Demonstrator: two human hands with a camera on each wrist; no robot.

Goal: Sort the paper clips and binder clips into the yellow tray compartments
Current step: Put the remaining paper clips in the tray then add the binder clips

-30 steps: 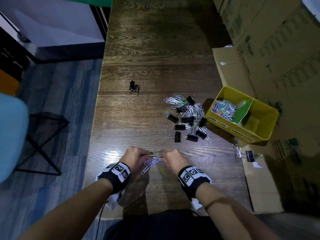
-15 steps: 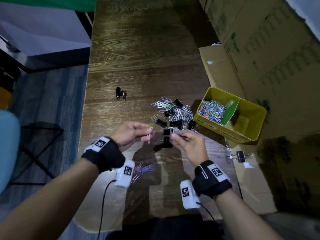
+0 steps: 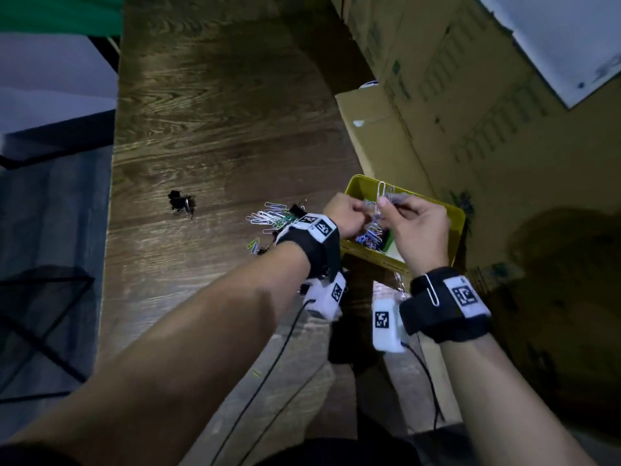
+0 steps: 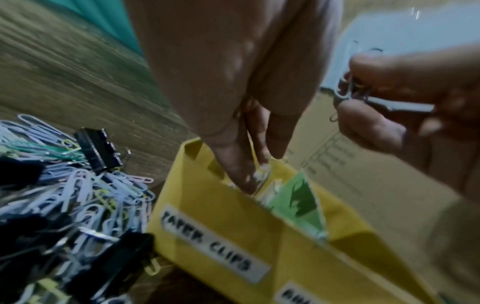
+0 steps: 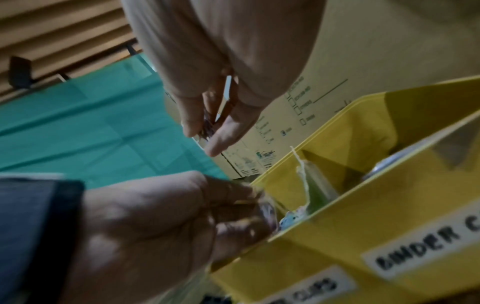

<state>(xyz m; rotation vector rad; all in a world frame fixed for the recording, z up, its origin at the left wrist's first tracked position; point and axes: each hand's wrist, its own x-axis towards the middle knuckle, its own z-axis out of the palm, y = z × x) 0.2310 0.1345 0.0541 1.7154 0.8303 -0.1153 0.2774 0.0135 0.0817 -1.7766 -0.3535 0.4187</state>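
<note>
The yellow tray (image 3: pixel 461 219) sits at the table's right edge, split by a green divider (image 4: pixel 298 202). Its near wall (image 4: pixel 221 236) reads PAPER CLIPS on the left and BINDER C... on the right (image 5: pixel 420 242). Both hands hover over the paper-clip compartment. My left hand (image 3: pixel 358 213) points its fingers (image 4: pixel 239 172) down into that compartment, curled round a few paper clips. My right hand (image 3: pixel 386 206) pinches a small bunch of paper clips (image 3: pixel 382 193) just above it, seen also in the wrist view (image 5: pixel 207 127). A mixed pile of paper clips and black binder clips (image 3: pixel 268 218) lies left of the tray.
A lone black binder clip (image 3: pixel 181 201) lies further left on the wooden table (image 3: pixel 218 129). Cardboard boxes (image 3: pixel 470 95) stand right behind the tray. One paper clip (image 3: pixel 432 290) is hooked on my right wristband. Cables trail from both wrist cameras.
Both hands rose from the table's near edge, moved forward and right with paper clips, and now hang over the tray's paper-clip compartment. The camera has tilted right.
</note>
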